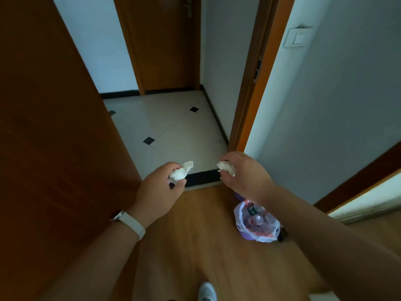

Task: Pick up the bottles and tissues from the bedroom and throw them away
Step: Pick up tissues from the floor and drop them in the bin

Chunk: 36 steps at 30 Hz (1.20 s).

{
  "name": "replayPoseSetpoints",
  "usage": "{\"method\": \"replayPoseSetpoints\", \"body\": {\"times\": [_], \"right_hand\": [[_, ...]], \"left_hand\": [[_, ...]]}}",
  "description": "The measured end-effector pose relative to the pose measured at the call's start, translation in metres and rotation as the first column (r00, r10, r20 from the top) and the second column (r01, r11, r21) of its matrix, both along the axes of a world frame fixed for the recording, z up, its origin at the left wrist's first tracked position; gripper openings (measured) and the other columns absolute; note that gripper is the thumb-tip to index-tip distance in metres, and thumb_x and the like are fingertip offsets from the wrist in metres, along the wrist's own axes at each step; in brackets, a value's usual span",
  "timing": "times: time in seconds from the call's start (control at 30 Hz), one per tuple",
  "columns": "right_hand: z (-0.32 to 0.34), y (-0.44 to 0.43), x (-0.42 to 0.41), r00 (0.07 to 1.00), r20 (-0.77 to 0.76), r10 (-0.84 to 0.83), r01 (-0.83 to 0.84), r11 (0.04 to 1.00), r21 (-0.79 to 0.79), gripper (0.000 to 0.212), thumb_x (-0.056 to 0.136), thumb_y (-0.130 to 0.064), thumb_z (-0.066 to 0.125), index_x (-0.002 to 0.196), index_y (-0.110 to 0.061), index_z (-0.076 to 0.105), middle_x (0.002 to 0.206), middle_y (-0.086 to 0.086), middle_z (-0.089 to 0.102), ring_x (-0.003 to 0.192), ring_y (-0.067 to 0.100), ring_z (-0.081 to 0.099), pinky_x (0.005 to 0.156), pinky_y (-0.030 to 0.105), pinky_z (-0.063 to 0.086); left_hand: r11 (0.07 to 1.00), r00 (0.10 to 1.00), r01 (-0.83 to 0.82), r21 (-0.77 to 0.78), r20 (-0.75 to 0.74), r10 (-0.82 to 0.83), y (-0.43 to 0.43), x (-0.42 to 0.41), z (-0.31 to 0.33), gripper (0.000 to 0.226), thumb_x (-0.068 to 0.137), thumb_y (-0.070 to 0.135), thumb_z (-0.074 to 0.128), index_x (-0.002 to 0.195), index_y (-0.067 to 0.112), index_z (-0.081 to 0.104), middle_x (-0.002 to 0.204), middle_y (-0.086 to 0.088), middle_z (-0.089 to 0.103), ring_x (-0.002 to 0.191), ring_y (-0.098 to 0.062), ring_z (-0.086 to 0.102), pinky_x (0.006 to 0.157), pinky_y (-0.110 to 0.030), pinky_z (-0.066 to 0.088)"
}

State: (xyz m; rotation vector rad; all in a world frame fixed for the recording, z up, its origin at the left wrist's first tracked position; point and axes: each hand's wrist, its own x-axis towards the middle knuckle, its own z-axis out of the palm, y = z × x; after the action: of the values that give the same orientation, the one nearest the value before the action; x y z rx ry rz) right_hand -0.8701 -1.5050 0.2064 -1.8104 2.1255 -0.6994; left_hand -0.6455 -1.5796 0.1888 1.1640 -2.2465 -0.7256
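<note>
My left hand (159, 187) grips a crumpled white tissue (181, 171), held out in front of me above the wooden floor. My right hand (243, 172) grips a second crumpled tissue (226, 167) at about the same height. Below my right forearm, on the floor, sits a small bin lined with a white and red plastic bag (258, 222); clear plastic bottles (257, 218) lie inside it. The bin stands near the door frame, slightly right of both hands.
An open brown door (54, 137) fills the left side. The doorway opens onto a tiled hall (165, 127) with another closed door (165, 40) beyond. A white wall with a light switch (297, 38) is at right. My white shoe (207, 292) shows at the bottom.
</note>
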Motion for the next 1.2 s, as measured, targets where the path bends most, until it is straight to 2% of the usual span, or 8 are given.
{"method": "replayPoseSetpoints", "body": {"times": [0.13, 0.3, 0.4, 0.5, 0.7, 0.77, 1.07, 1.2], "right_hand": [[0.004, -0.018, -0.019, 0.999, -0.017, -0.027, 0.027, 1.0, -0.008, 0.025, 0.088, -0.021, 0.065, 0.112, -0.021, 0.064, 0.105, -0.005, 0.061, 0.084, 0.004, 0.051, 0.068, 0.002, 0.034], [0.0, -0.048, -0.047, 0.983, -0.06, -0.175, 0.176, 0.984, 0.022, 0.026, 0.088, -0.023, 0.062, 0.114, -0.021, 0.063, 0.108, -0.004, 0.061, 0.09, 0.014, 0.059, 0.074, 0.018, 0.041], [0.005, -0.067, -0.055, 0.95, -0.076, -0.303, 0.305, 0.952, 0.03, 0.027, 0.088, -0.024, 0.061, 0.114, -0.023, 0.062, 0.108, -0.004, 0.06, 0.091, 0.019, 0.06, 0.07, 0.021, 0.038], [0.008, -0.09, -0.054, 0.902, -0.083, -0.423, 0.428, 0.902, 0.056, 0.03, 0.088, -0.028, 0.06, 0.118, -0.025, 0.059, 0.113, -0.004, 0.058, 0.095, 0.021, 0.059, 0.074, 0.027, 0.045], [-0.01, -0.136, -0.046, 0.824, -0.056, -0.563, 0.566, 0.824, 0.04, 0.028, 0.084, -0.024, 0.063, 0.112, -0.026, 0.062, 0.11, -0.006, 0.061, 0.091, 0.019, 0.059, 0.069, 0.022, 0.038], [-0.019, -0.144, -0.044, 0.791, -0.045, -0.611, 0.612, 0.788, 0.063, 0.03, 0.081, -0.025, 0.065, 0.111, -0.026, 0.062, 0.109, -0.006, 0.062, 0.089, 0.021, 0.06, 0.068, 0.025, 0.041], [-0.05, -0.157, -0.082, 0.668, -0.062, -0.742, 0.741, 0.656, 0.142, 0.025, 0.086, -0.029, 0.06, 0.111, -0.029, 0.058, 0.105, -0.008, 0.06, 0.085, 0.018, 0.06, 0.069, 0.033, 0.052], [-0.084, -0.17, -0.118, 0.625, -0.028, -0.78, 0.772, 0.612, 0.174, 0.028, 0.085, -0.029, 0.06, 0.112, -0.031, 0.058, 0.106, -0.009, 0.06, 0.087, 0.017, 0.059, 0.07, 0.032, 0.052]], "left_hand": [[0.995, 0.996, 0.088, 0.056, -0.015, -0.087, -0.037, -0.027, -0.008, 0.023, 0.086, 0.025, 0.07, 0.106, 0.026, 0.059, 0.095, 0.015, 0.062, 0.084, -0.001, 0.06, 0.066, -0.016, 0.05], [0.972, 0.972, 0.234, 0.017, -0.034, -0.234, -0.095, -0.063, -0.021, 0.022, 0.083, 0.021, 0.072, 0.103, 0.021, 0.061, 0.083, 0.02, 0.059, 0.073, 0.003, 0.059, 0.059, -0.007, 0.042], [0.953, 0.953, 0.301, 0.04, -0.032, -0.3, -0.131, -0.085, -0.024, 0.02, 0.084, 0.023, 0.071, 0.102, 0.023, 0.062, 0.082, 0.018, 0.061, 0.069, -0.001, 0.059, 0.057, -0.009, 0.042], [0.917, 0.918, 0.397, 0.043, -0.042, -0.395, -0.177, -0.107, -0.02, 0.018, 0.084, 0.023, 0.07, 0.101, 0.024, 0.062, 0.081, 0.018, 0.061, 0.068, -0.002, 0.059, 0.054, -0.009, 0.041], [0.827, 0.827, 0.56, 0.052, -0.093, -0.555, -0.25, -0.144, -0.026, 0.019, 0.084, 0.023, 0.07, 0.099, 0.029, 0.06, 0.085, 0.014, 0.065, 0.071, -0.005, 0.061, 0.059, -0.029, 0.051], [0.79, 0.793, 0.608, 0.078, -0.105, -0.601, -0.263, -0.153, -0.035, 0.018, 0.083, 0.024, 0.07, 0.098, 0.029, 0.061, 0.084, 0.014, 0.066, 0.072, -0.005, 0.062, 0.061, -0.032, 0.052], [0.645, 0.652, 0.758, 0.096, -0.108, -0.751, -0.3, -0.221, -0.073, 0.02, 0.084, 0.021, 0.071, 0.102, 0.023, 0.063, 0.084, 0.017, 0.063, 0.078, -0.004, 0.06, 0.059, -0.014, 0.045], [0.625, 0.635, 0.772, 0.116, -0.086, -0.768, -0.317, -0.266, -0.098, 0.02, 0.084, 0.02, 0.071, 0.102, 0.02, 0.063, 0.082, 0.018, 0.061, 0.073, -0.003, 0.059, 0.059, -0.015, 0.044]]}}
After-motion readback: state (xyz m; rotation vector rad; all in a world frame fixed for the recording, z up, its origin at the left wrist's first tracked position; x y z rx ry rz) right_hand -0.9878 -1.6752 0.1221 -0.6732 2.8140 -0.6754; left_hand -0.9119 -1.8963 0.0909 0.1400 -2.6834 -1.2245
